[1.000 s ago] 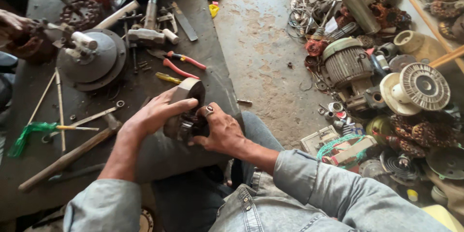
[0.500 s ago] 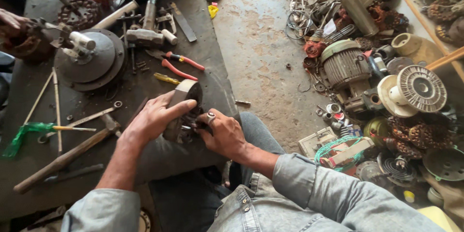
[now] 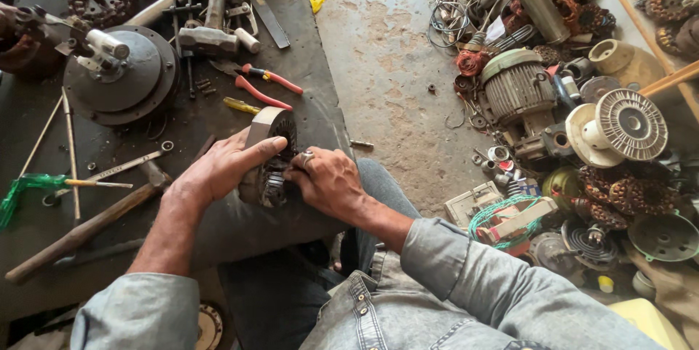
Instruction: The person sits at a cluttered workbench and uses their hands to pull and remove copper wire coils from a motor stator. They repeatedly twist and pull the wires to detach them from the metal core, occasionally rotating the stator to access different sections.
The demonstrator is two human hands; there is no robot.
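left hand clasps motor stator from its left | right hand pinches stator's lower right edge | stator upright between hands on dark work board

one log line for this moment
left hand: grips motor core | right hand: fingers at its face | hammer: beside left

Red-handled pliers, green wire coil, denim-blue sleeves.
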